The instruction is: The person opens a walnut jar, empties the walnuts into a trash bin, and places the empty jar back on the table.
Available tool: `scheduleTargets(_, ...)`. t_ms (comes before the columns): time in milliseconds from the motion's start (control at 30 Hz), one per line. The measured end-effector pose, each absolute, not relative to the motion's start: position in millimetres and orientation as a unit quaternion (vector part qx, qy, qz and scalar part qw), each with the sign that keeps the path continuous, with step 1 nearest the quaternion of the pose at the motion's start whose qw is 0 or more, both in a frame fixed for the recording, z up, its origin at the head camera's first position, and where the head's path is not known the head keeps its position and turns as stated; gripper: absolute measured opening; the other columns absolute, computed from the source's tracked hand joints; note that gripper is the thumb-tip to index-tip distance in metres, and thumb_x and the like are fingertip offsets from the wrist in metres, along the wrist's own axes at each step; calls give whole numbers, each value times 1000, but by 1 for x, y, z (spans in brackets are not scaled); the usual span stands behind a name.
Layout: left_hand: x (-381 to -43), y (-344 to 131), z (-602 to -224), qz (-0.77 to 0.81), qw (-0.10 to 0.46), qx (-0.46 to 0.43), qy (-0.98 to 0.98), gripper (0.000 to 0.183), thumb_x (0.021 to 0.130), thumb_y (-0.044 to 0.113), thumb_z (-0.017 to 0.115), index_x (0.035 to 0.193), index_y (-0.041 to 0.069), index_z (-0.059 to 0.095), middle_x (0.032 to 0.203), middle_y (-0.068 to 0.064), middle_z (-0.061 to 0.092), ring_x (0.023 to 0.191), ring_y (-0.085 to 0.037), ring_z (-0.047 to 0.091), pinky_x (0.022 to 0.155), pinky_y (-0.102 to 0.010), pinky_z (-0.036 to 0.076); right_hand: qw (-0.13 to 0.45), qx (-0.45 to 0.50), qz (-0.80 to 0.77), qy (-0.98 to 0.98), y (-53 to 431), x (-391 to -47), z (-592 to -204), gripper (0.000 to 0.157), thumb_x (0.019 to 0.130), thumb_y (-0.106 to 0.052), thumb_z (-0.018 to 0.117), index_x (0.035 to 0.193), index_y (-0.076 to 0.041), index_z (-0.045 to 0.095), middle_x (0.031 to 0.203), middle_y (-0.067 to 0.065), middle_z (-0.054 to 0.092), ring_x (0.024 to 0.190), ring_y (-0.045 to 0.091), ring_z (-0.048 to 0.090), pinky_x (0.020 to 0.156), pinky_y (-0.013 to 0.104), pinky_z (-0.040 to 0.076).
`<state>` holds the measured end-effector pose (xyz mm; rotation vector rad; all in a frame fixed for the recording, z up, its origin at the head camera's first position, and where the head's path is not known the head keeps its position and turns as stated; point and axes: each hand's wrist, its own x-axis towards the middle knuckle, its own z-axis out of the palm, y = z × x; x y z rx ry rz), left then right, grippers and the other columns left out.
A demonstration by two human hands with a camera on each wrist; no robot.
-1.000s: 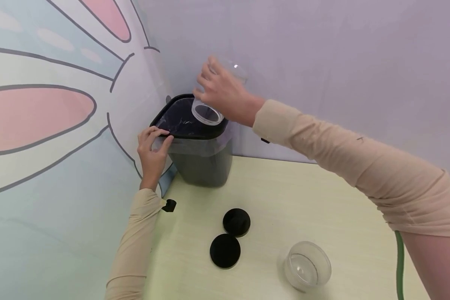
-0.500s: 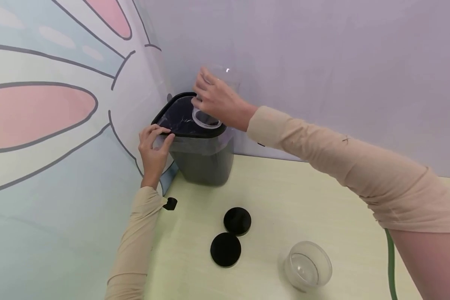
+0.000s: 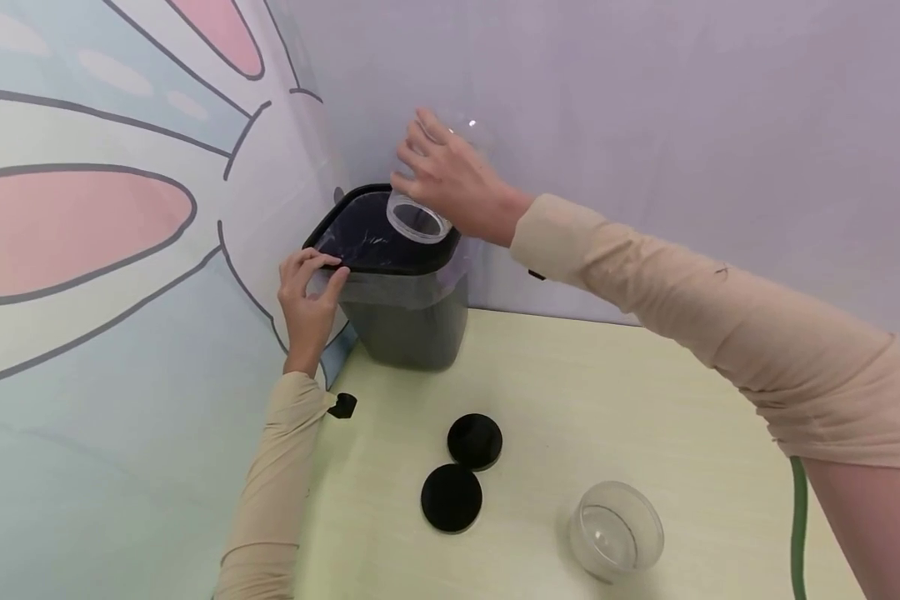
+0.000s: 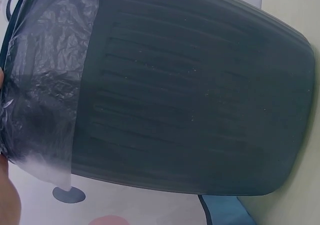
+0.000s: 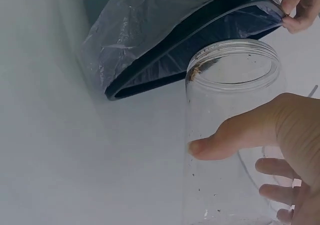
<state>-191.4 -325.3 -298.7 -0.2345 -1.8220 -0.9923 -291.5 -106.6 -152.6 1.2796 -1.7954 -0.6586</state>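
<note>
Tipped mouth-down over the trash can (image 3: 412, 333), a clear jar (image 5: 220, 185) is held by my right hand (image 3: 457, 179), thumb on one side and fingers round the other. Small brown crumbs cling inside the jar's threaded mouth and specks dot its wall in the right wrist view. My left hand (image 3: 307, 304) pinches the near left part of the can's black rim, over the folded edge of a clear bag (image 4: 50, 80) that lines it. Only parts of that hand's fingers show in the left wrist view. The bottom inside the can is too dark to make out.
Two round black lids (image 3: 452, 498) lie touching on the pale table (image 3: 555, 383). An open clear bowl-like container (image 3: 617, 533) stands to their right. A wall with a cartoon print (image 3: 120, 350) borders the left side, and a pale lilac wall (image 3: 645, 150) stands behind.
The right hand dipped the jar down toward the can half a second ago, and has since raised it up and slightly right. My left hand stays on the rim.
</note>
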Motion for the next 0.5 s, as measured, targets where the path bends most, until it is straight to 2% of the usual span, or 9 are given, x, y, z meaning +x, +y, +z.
scheduleTargets(133, -191, -326, -299, -413, 506, -95, -751, 12, 83, -4, 69, 94, -8, 68, 108, -28, 54, 109, -26, 43, 63, -22, 42, 431, 511, -266, -695, -107, -292, -151, 50, 80, -6, 68, 128, -8, 54, 123, 25, 52, 122, 45, 40, 109, 51, 19)
scheduleTargets(267, -193, -325, -300, -413, 500, -88, -756, 13, 83, -2, 69, 95, -7, 68, 109, -25, 55, 110, -24, 43, 68, -23, 44, 432, 505, -293, -687, -109, -291, -151, 51, 82, -9, 66, 131, -9, 51, 126, 26, 50, 124, 45, 38, 110, 52, 16)
scheduleTargets(400, -193, -323, -302, -411, 496, -81, -761, 13, 83, -1, 69, 95, -7, 68, 109, -22, 55, 110, -22, 43, 56, -19, 42, 423, 500, -335, -677, -113, -288, -153, 54, 85, -14, 65, 135, -10, 47, 130, 26, 48, 125, 46, 37, 109, 54, 14)
scheduleTargets(500, -196, -320, -302, -408, 499, -93, -759, 13, 82, -3, 69, 94, -9, 68, 106, -23, 55, 107, -25, 43, 64, -22, 43, 418, 501, -354, -671, -114, -287, -157, 52, 87, -15, 64, 136, -10, 47, 130, 25, 48, 124, 46, 37, 109, 55, 14)
